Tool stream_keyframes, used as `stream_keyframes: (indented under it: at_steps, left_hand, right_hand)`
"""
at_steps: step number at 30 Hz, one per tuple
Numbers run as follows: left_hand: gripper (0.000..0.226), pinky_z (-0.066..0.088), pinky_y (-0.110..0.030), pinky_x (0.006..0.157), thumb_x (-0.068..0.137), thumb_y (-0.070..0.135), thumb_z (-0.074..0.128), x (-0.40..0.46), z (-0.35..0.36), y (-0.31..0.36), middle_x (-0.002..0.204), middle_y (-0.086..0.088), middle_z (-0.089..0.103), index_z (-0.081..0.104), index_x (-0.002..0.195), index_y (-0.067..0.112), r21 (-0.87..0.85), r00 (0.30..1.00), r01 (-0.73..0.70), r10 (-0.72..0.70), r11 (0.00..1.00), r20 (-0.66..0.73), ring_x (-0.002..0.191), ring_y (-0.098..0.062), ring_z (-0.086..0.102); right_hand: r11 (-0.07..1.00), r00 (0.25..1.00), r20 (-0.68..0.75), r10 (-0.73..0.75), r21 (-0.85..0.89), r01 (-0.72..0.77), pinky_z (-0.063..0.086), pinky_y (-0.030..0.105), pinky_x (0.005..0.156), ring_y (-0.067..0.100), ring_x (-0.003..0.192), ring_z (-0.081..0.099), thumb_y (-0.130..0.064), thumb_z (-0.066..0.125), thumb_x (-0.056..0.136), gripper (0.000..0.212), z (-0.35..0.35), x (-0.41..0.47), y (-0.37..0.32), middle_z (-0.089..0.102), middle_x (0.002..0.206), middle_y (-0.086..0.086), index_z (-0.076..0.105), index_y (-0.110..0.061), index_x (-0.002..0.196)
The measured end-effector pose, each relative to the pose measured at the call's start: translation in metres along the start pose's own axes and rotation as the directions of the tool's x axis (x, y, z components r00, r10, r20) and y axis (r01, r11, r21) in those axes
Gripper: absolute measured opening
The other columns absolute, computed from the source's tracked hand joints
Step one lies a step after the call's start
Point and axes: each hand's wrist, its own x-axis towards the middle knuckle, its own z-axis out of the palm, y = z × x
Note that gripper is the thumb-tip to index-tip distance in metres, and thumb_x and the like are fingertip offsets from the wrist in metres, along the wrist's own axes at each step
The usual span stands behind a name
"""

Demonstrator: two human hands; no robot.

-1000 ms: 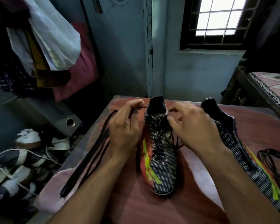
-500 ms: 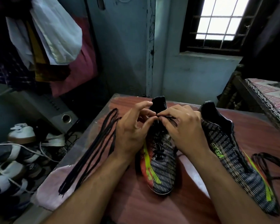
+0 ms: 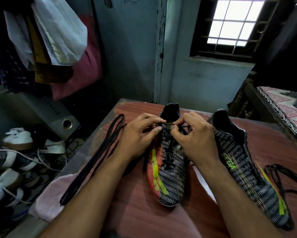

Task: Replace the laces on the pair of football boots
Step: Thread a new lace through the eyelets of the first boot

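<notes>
On the wood-grain table [image 3: 161, 219], both hands pinch the patterned boot's [image 3: 171, 179] thin lace [image 3: 182, 130].

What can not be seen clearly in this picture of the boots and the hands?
- Head view: the top eyelets of the middle boot are hidden by the left hand and right hand.
- Whether the fingers pinch a lace end: too small and dark to tell.
- The right boot toe is close to the bottom edge and dim.
- The lace pile is cut off by the right edge.

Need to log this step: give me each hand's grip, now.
Left hand: pinching the boot lace at the collar of the middle boot.
Right hand: pinching that lace too.
</notes>
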Motion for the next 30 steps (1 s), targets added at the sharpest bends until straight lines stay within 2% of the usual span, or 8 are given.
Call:
stream_keyframes:
  at_steps: [2, 6, 12, 21, 24, 27, 30]
  left_hand:
    - [0.024, 0.055, -0.026, 0.095, 0.095, 0.019, 0.072, 0.0002, -0.0021, -0.0019, 0.115, 0.016, 0.068, 0.077, 0.118, 0.026, -0.010, 1.000, 0.004, -0.004, 1.000, -0.007, 0.110, -0.003, 0.065]
    - [0.025, 0.056, -0.029, 0.094, 0.094, 0.021, 0.074, 0.0005, -0.0040, -0.0024, 0.116, 0.018, 0.070, 0.077, 0.117, 0.030, -0.012, 0.999, 0.041, -0.041, 0.999, 0.003, 0.110, -0.002, 0.066]
    - [0.024, 0.057, -0.037, 0.095, 0.094, 0.022, 0.074, -0.0004, -0.0021, -0.0013, 0.116, 0.016, 0.070, 0.078, 0.116, 0.030, -0.040, 0.998, 0.068, -0.068, 0.997, 0.008, 0.112, -0.004, 0.066]
    - [0.026, 0.056, -0.034, 0.095, 0.095, 0.024, 0.073, 0.0001, -0.0033, -0.0044, 0.119, 0.016, 0.069, 0.077, 0.119, 0.032, -0.046, 0.996, 0.085, -0.083, 0.995, 0.039, 0.112, -0.005, 0.066]
    - [0.031, 0.055, -0.031, 0.099, 0.095, 0.021, 0.072, -0.0009, -0.0056, -0.0021, 0.123, 0.014, 0.068, 0.074, 0.125, 0.028, -0.080, 0.996, 0.063, -0.058, 0.995, 0.067, 0.116, -0.006, 0.065]
    - [0.041, 0.057, -0.033, 0.099, 0.091, 0.021, 0.074, -0.0034, -0.0028, 0.0014, 0.127, 0.014, 0.068, 0.069, 0.131, 0.028, -0.154, 0.990, 0.106, -0.089, 0.982, 0.108, 0.115, -0.005, 0.066]
    - [0.028, 0.060, -0.028, 0.088, 0.087, 0.022, 0.082, -0.0036, 0.0005, 0.0024, 0.110, 0.013, 0.071, 0.076, 0.114, 0.024, -0.087, 0.998, 0.058, -0.060, 0.995, -0.019, 0.100, -0.002, 0.070]
  right_hand:
    - [0.998, 0.999, 0.035, -0.019, -0.055, 0.021, 0.051, 0.039, 0.069, 0.017, 0.078, 0.054, -0.022, 0.065, 0.085, 0.009, 0.0008, -0.0002, -0.0004, 0.055, 0.082, -0.006, 0.059, -0.019, 0.079]
    - [0.988, 0.996, 0.082, -0.017, -0.151, 0.030, 0.040, 0.030, 0.065, 0.016, 0.078, 0.051, -0.024, 0.065, 0.085, 0.011, 0.0000, 0.0008, -0.0008, 0.054, 0.084, -0.007, 0.056, -0.021, 0.079]
    - [0.999, 0.979, 0.198, 0.047, 0.017, -0.052, 0.049, 0.034, 0.069, 0.006, 0.079, 0.055, -0.027, 0.065, 0.086, 0.010, -0.0042, 0.0033, 0.0036, 0.054, 0.090, -0.013, 0.058, -0.031, 0.080]
    - [0.983, 0.977, 0.184, 0.105, 0.127, -0.129, 0.053, 0.042, 0.083, 0.009, 0.088, 0.060, -0.022, 0.069, 0.086, 0.008, 0.0036, 0.0035, 0.0021, 0.060, 0.091, -0.011, 0.064, -0.027, 0.081]
    - [0.980, 0.975, 0.190, 0.119, 0.137, -0.146, 0.053, 0.040, 0.083, 0.007, 0.090, 0.061, -0.025, 0.072, 0.088, 0.006, 0.0033, 0.0043, 0.0033, 0.061, 0.093, -0.012, 0.069, -0.029, 0.084]
    - [0.978, 0.970, 0.211, 0.124, 0.142, -0.156, 0.053, 0.034, 0.084, 0.002, 0.091, 0.060, -0.029, 0.074, 0.090, 0.004, 0.0011, 0.0044, 0.0058, 0.060, 0.093, -0.014, 0.075, -0.033, 0.090]
    - [0.975, 0.966, 0.228, 0.121, 0.155, -0.158, 0.051, 0.029, 0.083, 0.001, 0.091, 0.059, -0.029, 0.075, 0.091, 0.008, -0.0009, 0.0046, 0.0086, 0.058, 0.092, -0.014, 0.078, -0.035, 0.094]
